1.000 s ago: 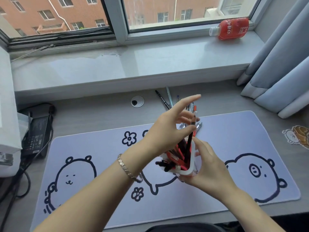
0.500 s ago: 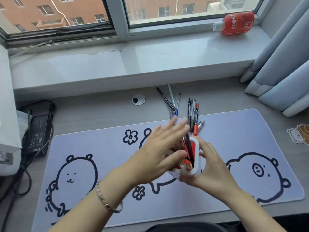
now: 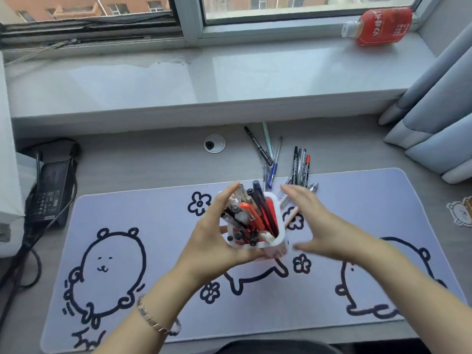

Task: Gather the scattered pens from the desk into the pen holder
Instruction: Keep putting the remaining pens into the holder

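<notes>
The white pen holder (image 3: 277, 227), full of several black, red and clear pens, is tilted toward me over the middle of the desk mat. My left hand (image 3: 217, 231) wraps around its left side and bottom, gripping it. To the right of the holder my right hand (image 3: 316, 223) is blurred, fingers spread, holding nothing. Several loose pens lie behind the holder: a black marker (image 3: 258, 145), a blue pen (image 3: 274, 166), a black and red marker cluster (image 3: 301, 166), and a pink pen (image 3: 291, 217) on the mat beside the holder.
A lilac desk mat (image 3: 357, 200) with bear drawings covers the grey desk. A black power adapter (image 3: 52, 187) with cables lies at the left. A red bottle (image 3: 378, 26) lies on the windowsill. Curtains (image 3: 434, 118) hang at the right. A cable grommet (image 3: 214, 143) sits behind the mat.
My left hand has dropped from above the pens to grip the holder's side. My right hand has let go of the holder and moved off to the right, open.
</notes>
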The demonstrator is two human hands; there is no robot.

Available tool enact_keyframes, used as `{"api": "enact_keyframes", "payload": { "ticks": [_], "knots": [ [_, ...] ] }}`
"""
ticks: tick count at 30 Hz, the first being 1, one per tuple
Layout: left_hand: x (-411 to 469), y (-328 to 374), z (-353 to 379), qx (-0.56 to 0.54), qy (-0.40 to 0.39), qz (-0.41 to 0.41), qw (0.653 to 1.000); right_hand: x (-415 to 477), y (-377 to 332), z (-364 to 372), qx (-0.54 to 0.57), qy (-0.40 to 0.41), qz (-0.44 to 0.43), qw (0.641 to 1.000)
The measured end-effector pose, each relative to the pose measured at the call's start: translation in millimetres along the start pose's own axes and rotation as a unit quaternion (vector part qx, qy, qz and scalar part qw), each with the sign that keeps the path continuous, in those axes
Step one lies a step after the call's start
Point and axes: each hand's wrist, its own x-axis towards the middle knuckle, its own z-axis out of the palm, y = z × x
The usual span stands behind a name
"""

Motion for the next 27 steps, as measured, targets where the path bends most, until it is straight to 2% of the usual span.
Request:
{"api": "enact_keyframes", "payload": {
  "ticks": [3,4,5,9,17,20,22,24,25,26,27],
  "knots": [
    [-3,-8,-7,0.041,0.047,0.0,0.998,27,40,-27,-0.116,0.149,0.01,0.982],
    [-3,-10,-10,0.045,0.057,-0.003,0.997,38,52,-34,-0.168,0.172,0.027,0.97],
    [-3,-10,-12,0.042,0.064,-0.007,0.997,48,62,-38,-0.221,0.163,0.036,0.961],
    [-3,-8,-19,0.027,0.088,-0.012,0.996,80,75,-41,-0.407,0.026,-0.005,0.913],
    [-13,-8,-19,0.014,0.109,-0.032,0.993,108,71,-43,-0.502,0.005,-0.091,0.86],
    [-16,-9,-17,0.03,0.103,-0.029,0.994,104,80,-45,-0.472,0.045,-0.151,0.867],
    [-18,-8,-16,0.038,0.105,-0.029,0.993,95,74,-46,-0.401,0.12,-0.148,0.896],
    [-21,-7,-16,0.049,0.11,-0.029,0.992,81,58,-42,-0.259,0.247,-0.155,0.921],
    [-23,-7,-16,0.052,0.112,-0.028,0.992,71,46,-38,-0.155,0.319,-0.155,0.922],
    [-24,-6,-15,0.054,0.114,-0.027,0.992,58,31,-35,-0.028,0.376,-0.155,0.913],
    [-26,-6,-15,0.055,0.116,-0.027,0.991,43,15,-31,0.093,0.397,-0.154,0.9]
  ]
}}
